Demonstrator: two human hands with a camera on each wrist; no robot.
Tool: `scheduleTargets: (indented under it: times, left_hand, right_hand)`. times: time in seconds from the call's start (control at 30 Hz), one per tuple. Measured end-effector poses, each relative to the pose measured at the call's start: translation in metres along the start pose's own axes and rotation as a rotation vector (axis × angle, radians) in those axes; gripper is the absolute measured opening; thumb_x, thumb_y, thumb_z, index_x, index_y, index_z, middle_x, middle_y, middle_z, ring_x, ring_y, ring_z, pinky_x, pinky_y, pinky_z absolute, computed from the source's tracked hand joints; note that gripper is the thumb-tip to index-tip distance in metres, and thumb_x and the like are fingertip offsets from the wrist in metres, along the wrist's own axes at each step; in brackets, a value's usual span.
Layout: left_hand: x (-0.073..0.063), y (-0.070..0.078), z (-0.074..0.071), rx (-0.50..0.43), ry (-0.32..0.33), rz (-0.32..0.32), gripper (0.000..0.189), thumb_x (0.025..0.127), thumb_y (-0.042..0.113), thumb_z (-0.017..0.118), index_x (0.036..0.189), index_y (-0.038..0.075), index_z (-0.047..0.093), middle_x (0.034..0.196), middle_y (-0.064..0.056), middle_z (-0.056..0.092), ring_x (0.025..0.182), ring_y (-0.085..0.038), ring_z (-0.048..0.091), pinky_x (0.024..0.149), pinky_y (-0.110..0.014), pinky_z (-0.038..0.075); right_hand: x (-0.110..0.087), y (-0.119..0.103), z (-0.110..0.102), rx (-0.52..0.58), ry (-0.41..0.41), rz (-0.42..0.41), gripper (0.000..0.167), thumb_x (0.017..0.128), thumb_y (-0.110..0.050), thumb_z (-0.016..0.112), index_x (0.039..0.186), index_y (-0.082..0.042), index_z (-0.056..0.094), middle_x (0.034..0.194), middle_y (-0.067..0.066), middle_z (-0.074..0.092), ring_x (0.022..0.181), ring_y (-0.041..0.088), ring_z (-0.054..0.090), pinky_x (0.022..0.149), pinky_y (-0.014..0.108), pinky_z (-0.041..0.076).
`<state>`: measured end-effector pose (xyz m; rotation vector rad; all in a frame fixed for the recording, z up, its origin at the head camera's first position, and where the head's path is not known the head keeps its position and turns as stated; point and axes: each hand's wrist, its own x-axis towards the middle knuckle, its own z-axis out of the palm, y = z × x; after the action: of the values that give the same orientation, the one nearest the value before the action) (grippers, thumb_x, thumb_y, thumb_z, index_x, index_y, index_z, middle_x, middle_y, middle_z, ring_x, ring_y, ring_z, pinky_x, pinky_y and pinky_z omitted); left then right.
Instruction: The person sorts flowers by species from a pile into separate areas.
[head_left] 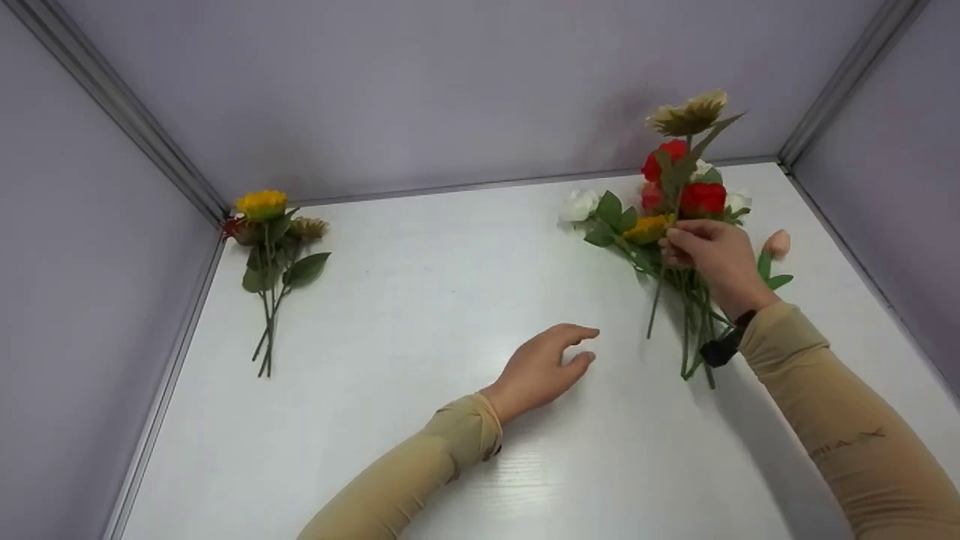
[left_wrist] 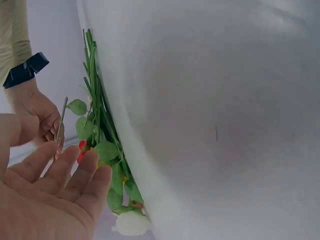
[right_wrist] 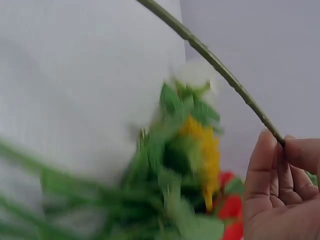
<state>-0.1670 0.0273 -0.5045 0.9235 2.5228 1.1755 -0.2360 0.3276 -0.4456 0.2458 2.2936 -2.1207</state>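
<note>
My right hand (head_left: 716, 251) pinches the stem (right_wrist: 220, 67) of a cream artificial flower (head_left: 690, 116) between thumb and fingers. The flower stands upright above a pile of other flowers, its lower stem pointing down toward the table. That pile holds red roses (head_left: 703, 198), a yellow sunflower (head_left: 646, 229) and a white rose (head_left: 581, 205), with green stems toward the front. Left of the pile, my left hand (head_left: 544, 367) hovers over the table, fingers loosely extended, holding nothing. In the left wrist view its fingers (left_wrist: 82, 177) spread apart.
On the far left of the white table (head_left: 420, 300) lies a smaller group with a yellow sunflower (head_left: 262, 205), a dark red flower and a brownish bloom (head_left: 309, 228). A pink tulip (head_left: 778, 244) lies right of the pile. Grey panels (head_left: 450, 90) enclose the back and sides.
</note>
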Motion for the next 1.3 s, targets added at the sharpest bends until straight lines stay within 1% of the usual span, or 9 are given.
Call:
scheduleTargets:
  times: [0.07, 0.2, 0.33, 0.4, 0.47, 0.6, 0.73, 0.97, 1.3]
  left_hand:
    - [0.001, -0.003, -0.003, -0.152, 0.041, -0.082, 0.036, 0.105, 0.024, 0.06, 0.139, 0.013, 0.064, 0.136, 0.003, 0.064, 0.121, -0.01, 0.061, 0.1, -0.025, 0.049]
    - [0.003, -0.011, -0.009, -0.353, 0.089, -0.203, 0.035, 0.104, 0.024, 0.062, 0.134, 0.009, 0.067, 0.125, 0.005, 0.069, 0.11, -0.009, 0.065, 0.092, -0.025, 0.053]
    - [0.001, -0.02, -0.014, -0.495, 0.099, -0.274, 0.036, 0.102, 0.025, 0.065, 0.132, 0.005, 0.068, 0.116, 0.001, 0.072, 0.103, -0.014, 0.069, 0.086, -0.029, 0.056]
    - [0.0, -0.024, -0.015, -0.562, 0.095, -0.294, 0.035, 0.102, 0.023, 0.065, 0.131, 0.003, 0.068, 0.113, -0.003, 0.072, 0.099, -0.02, 0.071, 0.084, -0.033, 0.058]
    - [-0.001, -0.027, -0.015, -0.598, 0.099, -0.307, 0.033, 0.101, 0.021, 0.066, 0.129, 0.004, 0.069, 0.11, -0.005, 0.073, 0.096, -0.022, 0.072, 0.082, -0.036, 0.059]
    - [-0.002, -0.033, -0.016, -0.64, 0.133, -0.31, 0.028, 0.1, 0.017, 0.067, 0.124, 0.002, 0.071, 0.103, -0.005, 0.073, 0.09, -0.021, 0.072, 0.08, -0.037, 0.06]
    - [-0.003, -0.036, -0.017, -0.668, 0.159, -0.329, 0.028, 0.098, 0.015, 0.07, 0.122, 0.0, 0.07, 0.1, -0.006, 0.072, 0.086, -0.019, 0.071, 0.077, -0.037, 0.061]
    - [-0.006, -0.037, -0.018, -0.682, 0.166, -0.334, 0.026, 0.096, 0.011, 0.071, 0.119, -0.003, 0.067, 0.098, -0.008, 0.069, 0.087, -0.019, 0.071, 0.074, -0.034, 0.061]
    - [-0.011, -0.036, -0.02, -0.641, 0.134, -0.343, 0.027, 0.095, 0.01, 0.071, 0.119, -0.003, 0.067, 0.097, -0.007, 0.067, 0.086, -0.019, 0.07, 0.073, -0.033, 0.061]
  right_hand:
    - [0.003, 0.006, 0.017, 0.034, -0.027, 0.006, 0.038, 0.099, -0.02, 0.071, 0.126, 0.005, 0.063, 0.109, 0.014, 0.072, 0.094, 0.021, 0.07, 0.085, 0.03, 0.059]
    - [0.003, 0.017, 0.052, 0.04, -0.075, 0.003, 0.037, 0.098, -0.021, 0.072, 0.125, 0.004, 0.065, 0.11, 0.015, 0.072, 0.095, 0.022, 0.071, 0.084, 0.031, 0.06]
    - [-0.002, 0.023, 0.083, 0.043, -0.163, -0.017, 0.04, 0.1, -0.021, 0.07, 0.129, 0.006, 0.063, 0.115, 0.018, 0.07, 0.1, 0.024, 0.07, 0.088, 0.033, 0.059]
    - [-0.004, 0.024, 0.096, 0.056, -0.198, -0.021, 0.04, 0.1, -0.02, 0.069, 0.129, 0.007, 0.063, 0.116, 0.019, 0.07, 0.101, 0.025, 0.07, 0.089, 0.035, 0.059]
    - [-0.006, 0.026, 0.107, 0.07, -0.218, -0.027, 0.037, 0.1, -0.017, 0.069, 0.127, 0.007, 0.064, 0.115, 0.019, 0.07, 0.101, 0.025, 0.07, 0.089, 0.036, 0.059]
    - [-0.007, 0.027, 0.123, 0.08, -0.234, -0.026, 0.032, 0.1, -0.014, 0.068, 0.125, 0.006, 0.066, 0.114, 0.02, 0.07, 0.1, 0.026, 0.07, 0.088, 0.036, 0.059]
    - [-0.008, 0.029, 0.132, 0.088, -0.241, -0.024, 0.03, 0.1, -0.013, 0.068, 0.124, 0.006, 0.066, 0.114, 0.021, 0.07, 0.1, 0.026, 0.07, 0.087, 0.037, 0.06]
    - [-0.007, 0.029, 0.139, 0.099, -0.247, -0.026, 0.029, 0.1, -0.01, 0.068, 0.123, 0.007, 0.066, 0.112, 0.02, 0.07, 0.097, 0.024, 0.071, 0.087, 0.037, 0.06]
    - [0.0, 0.024, 0.141, 0.146, -0.187, -0.001, 0.028, 0.099, -0.012, 0.07, 0.121, 0.005, 0.066, 0.113, 0.024, 0.069, 0.093, 0.025, 0.071, 0.085, 0.037, 0.06]
